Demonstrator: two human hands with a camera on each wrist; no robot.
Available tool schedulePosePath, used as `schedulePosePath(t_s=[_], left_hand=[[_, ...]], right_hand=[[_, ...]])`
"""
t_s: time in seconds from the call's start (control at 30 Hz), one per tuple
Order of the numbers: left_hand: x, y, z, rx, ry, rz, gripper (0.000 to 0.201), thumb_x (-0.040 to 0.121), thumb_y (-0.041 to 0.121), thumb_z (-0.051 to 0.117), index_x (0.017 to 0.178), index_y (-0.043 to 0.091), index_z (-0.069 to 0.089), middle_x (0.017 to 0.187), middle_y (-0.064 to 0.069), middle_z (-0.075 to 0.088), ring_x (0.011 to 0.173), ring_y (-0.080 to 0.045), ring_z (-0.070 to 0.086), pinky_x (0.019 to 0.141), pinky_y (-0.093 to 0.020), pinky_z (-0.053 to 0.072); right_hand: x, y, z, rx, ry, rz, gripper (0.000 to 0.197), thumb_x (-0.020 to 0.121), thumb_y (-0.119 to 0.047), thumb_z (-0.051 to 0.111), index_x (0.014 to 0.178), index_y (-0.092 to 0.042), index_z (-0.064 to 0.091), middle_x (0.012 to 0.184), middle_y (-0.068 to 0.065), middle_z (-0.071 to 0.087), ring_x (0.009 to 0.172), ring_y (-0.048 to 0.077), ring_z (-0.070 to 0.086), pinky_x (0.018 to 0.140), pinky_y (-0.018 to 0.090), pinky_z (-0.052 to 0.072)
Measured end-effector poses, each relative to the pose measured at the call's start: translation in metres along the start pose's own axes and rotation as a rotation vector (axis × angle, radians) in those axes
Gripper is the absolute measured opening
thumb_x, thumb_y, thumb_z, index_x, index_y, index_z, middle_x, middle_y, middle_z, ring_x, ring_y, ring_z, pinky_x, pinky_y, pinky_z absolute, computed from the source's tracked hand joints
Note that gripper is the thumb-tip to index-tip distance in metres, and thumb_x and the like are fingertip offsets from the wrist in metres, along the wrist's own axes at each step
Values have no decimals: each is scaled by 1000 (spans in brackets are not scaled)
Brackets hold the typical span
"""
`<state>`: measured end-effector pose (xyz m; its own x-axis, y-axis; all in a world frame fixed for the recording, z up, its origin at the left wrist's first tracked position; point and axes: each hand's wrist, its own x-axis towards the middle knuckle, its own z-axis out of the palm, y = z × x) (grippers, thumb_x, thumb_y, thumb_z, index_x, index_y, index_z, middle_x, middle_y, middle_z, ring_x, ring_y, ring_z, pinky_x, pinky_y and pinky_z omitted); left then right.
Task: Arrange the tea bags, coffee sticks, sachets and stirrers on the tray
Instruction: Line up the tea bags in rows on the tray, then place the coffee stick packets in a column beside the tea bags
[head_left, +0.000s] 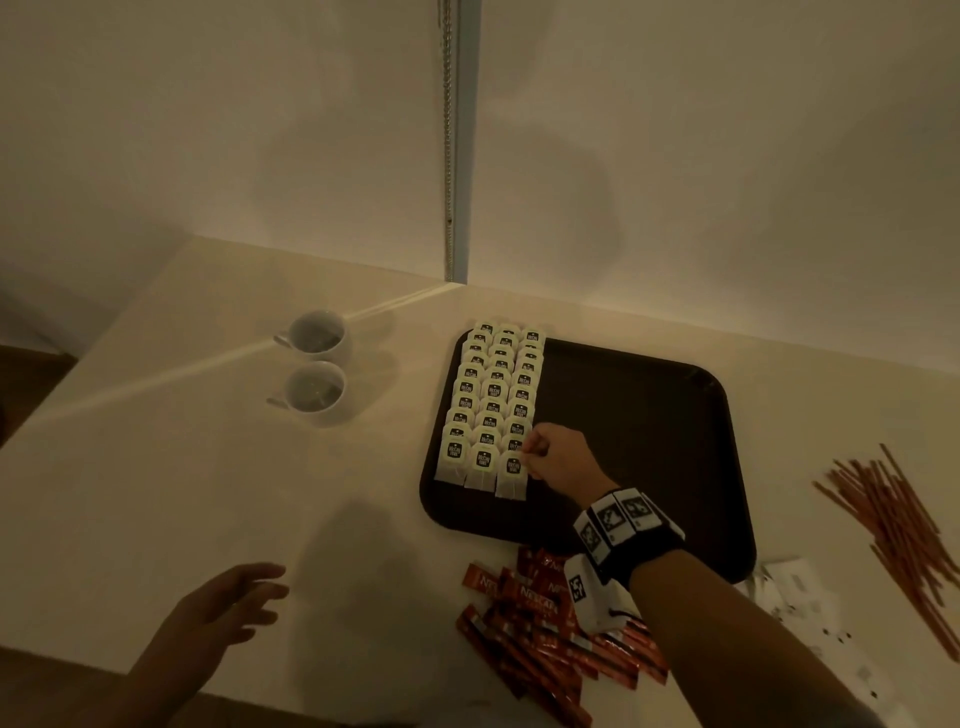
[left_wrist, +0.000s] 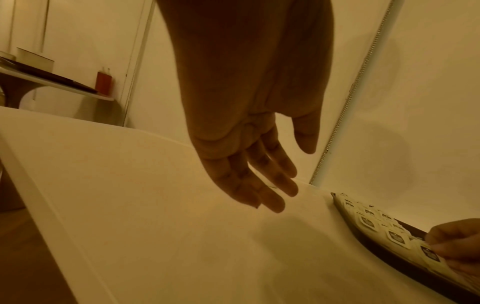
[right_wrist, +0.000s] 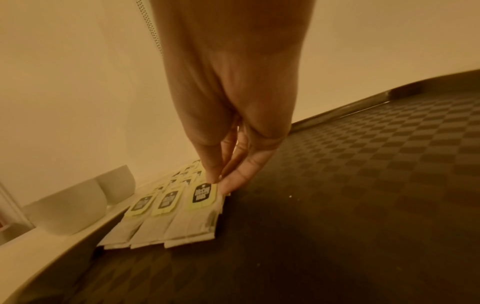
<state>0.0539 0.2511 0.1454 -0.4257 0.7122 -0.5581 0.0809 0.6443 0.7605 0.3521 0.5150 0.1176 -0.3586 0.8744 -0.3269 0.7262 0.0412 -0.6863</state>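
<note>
A pale cream table (head_left: 218, 467) with a smooth top carries everything. At its centre lies a dark brown rectangular plastic tray (head_left: 649, 441). At ten o'clock of the tray stand two white ceramic cups (head_left: 317, 364), one just behind the other. At six o'clock lies a heap of red coffee sticks (head_left: 545, 623); at four o'clock white paper sachets (head_left: 789, 587); at three o'clock a loose pile of thin brown stirrers (head_left: 893, 525).

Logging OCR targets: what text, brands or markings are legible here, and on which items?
"NESCAF...", partly covered: red coffee sticks on the table.
Black label, two lines, too blurred to read: tea bag tags on the tray.
Black-and-white code squares, no words: band on the right wrist.
Sachets: print unreadable.
</note>
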Motion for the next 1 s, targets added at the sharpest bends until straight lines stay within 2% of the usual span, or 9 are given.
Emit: schedulePosePath(t_s=[0.13,0.23,0.43,0.5,0.6,0.63,0.73,0.87,1.0], left_hand=[[0,1,2,9,0,6,19,95,6,51,97,14,67,87,-6,74,84,-32,65,73,-35,46],[-2,-1,2,15,-13,5,18,95,7,50,99,14,66,91,-8,73,86,-32,65,73,-35,46],[-11,-13,8,42,-75,-40,17,96,8,49,100,14,65,96,-9,71,89,-33,63,76,-35,44],[-13,-19,12,52,-97,-60,17,96,9,50,100,14,66,97,-9,71,89,-32,63,76,-35,44],[-17,-25,17,68,-126,-69,16,94,10,52,100,14,66,96,-9,71,89,-32,64,76,-36,45],[-18,-27,19,75,-134,-60,16,94,10,53,100,14,66,96,-8,72,89,-31,65,77,-36,45],[-22,-29,26,122,-161,-6,15,93,9,55,98,16,68,91,-5,73,86,-29,67,76,-36,46],[-25,-33,32,170,-196,33,16,93,6,54,97,15,67,89,-4,73,82,-27,68,71,-34,47],[-27,-38,33,186,-196,70,18,92,3,54,97,14,67,89,-8,73,79,-29,67,64,-26,50]], right_hand=[[-7,-5,-9,56,71,22,15,86,-19,66,96,-11,58,87,1,62,78,13,60,65,15,47],[-27,-6,-25,57,89,45,17,88,-24,63,102,-17,58,94,-7,60,89,9,58,74,19,46],[-110,27,-52,-69,-144,47,22,86,-28,65,107,-24,59,103,-10,59,93,0,56,73,11,43],[-137,45,-52,-156,-179,99,36,82,-36,69,113,-23,57,110,-8,55,97,2,52,76,10,40],[-168,66,-39,-242,-211,190,89,58,-77,60,127,-24,48,118,-6,46,109,11,46,88,21,39],[-174,72,-32,-258,-236,220,97,55,-81,59,132,-24,42,124,-4,43,114,14,43,93,25,39],[-185,80,-12,-358,-222,262,88,67,-63,70,136,-24,31,133,-2,33,120,17,34,101,36,37],[-190,76,11,-420,-119,311,96,63,-65,68,139,-28,22,136,-3,24,125,21,26,103,52,33],[-192,75,28,-433,-61,324,93,69,-60,64,142,-28,16,138,0,22,127,24,24,102,51,30]])
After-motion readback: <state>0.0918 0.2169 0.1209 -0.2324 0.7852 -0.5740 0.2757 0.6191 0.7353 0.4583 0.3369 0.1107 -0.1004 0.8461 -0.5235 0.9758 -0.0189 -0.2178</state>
